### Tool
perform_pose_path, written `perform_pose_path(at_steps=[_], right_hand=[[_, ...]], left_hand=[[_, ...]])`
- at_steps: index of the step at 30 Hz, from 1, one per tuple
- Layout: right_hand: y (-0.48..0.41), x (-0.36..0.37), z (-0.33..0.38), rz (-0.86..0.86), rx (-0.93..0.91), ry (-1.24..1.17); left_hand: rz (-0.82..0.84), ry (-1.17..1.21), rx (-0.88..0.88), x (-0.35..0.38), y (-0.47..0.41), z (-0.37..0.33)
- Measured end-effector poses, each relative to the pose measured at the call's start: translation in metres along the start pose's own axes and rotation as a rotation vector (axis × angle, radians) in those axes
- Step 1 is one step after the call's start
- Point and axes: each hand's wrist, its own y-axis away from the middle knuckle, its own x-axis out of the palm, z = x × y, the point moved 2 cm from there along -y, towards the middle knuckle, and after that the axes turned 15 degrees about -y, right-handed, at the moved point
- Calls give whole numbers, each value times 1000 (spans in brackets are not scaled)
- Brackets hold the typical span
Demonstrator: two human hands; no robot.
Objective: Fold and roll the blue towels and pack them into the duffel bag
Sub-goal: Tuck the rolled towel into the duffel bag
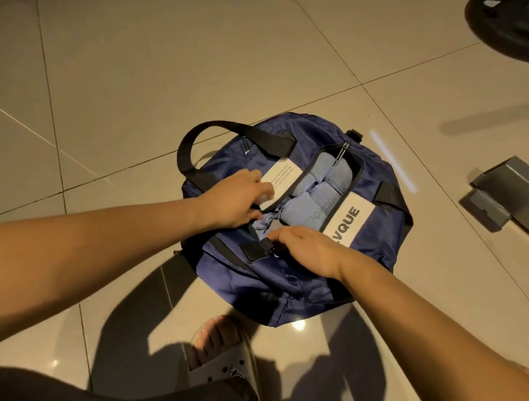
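Blue towels (321, 200): rolled, soft, light; packed side by side inside the open duffel bag (283, 281), one loose end poking out. Bag: limp nylon, likely best lifted by its black handle (199, 135). Left hand (235, 199) fingers curl over the opening's rim; right hand (309, 248) pinches the zip's near end. Glossy tiled floor (141, 71); weight plate (517, 26) well apart

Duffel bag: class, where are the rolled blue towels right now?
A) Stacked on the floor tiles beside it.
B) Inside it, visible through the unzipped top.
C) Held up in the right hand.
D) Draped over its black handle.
B: the rolled blue towels lie packed inside the duffel bag, showing through its open zip.
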Motion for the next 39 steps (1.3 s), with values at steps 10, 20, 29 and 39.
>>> perform_pose_path(at_steps=[10,20,29,39], right_hand=[[2,-12,-13,-193,-57,-373],[-30,5,10,-113,10,55],[-42,7,21,-42,100,403],[-42,0,11,-64,146,142]], left_hand=[[-49,54,-54,-32,36,-15],[206,-4,-33,-9,94,-41],[212,46,-38,-11,98,-40],[218,-12,-39,-5,108,-44]])
